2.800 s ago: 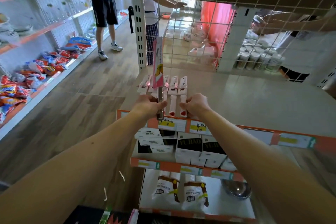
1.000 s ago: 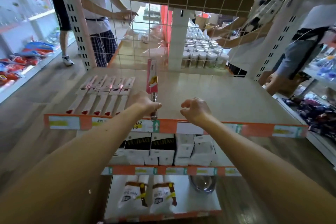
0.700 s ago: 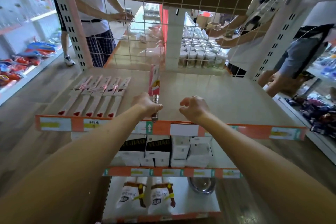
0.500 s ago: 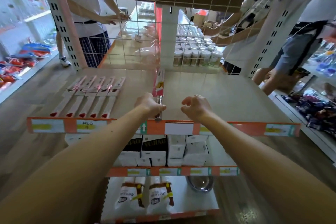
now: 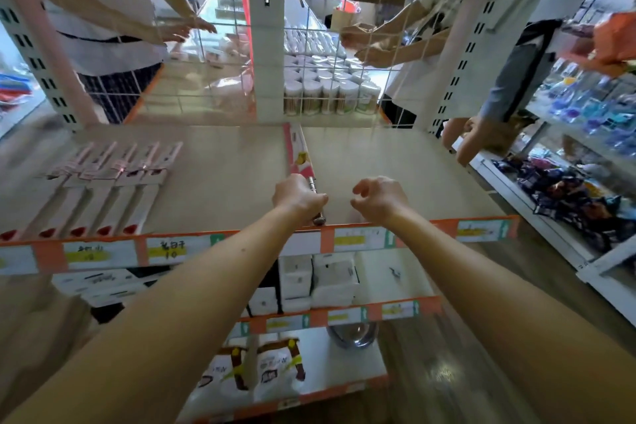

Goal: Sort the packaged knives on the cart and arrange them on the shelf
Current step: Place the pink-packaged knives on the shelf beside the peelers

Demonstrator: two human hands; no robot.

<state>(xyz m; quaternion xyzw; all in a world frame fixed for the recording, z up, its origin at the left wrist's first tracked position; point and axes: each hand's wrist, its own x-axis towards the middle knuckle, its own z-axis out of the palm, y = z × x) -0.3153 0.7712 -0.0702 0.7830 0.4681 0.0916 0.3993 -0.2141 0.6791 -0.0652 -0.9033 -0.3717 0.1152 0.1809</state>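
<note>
Top shelf [image 5: 220,182]: five packaged knives [image 5: 103,189] laid in a row at its left end. One further packaged knife [image 5: 298,157] at centre, handle gripped by left hand [image 5: 297,198], apparently touching down. Right hand [image 5: 380,198] loosely curled, empty. Cart out of view; remaining stock unknown. Shelf below: white boxes [image 5: 316,277].
</note>
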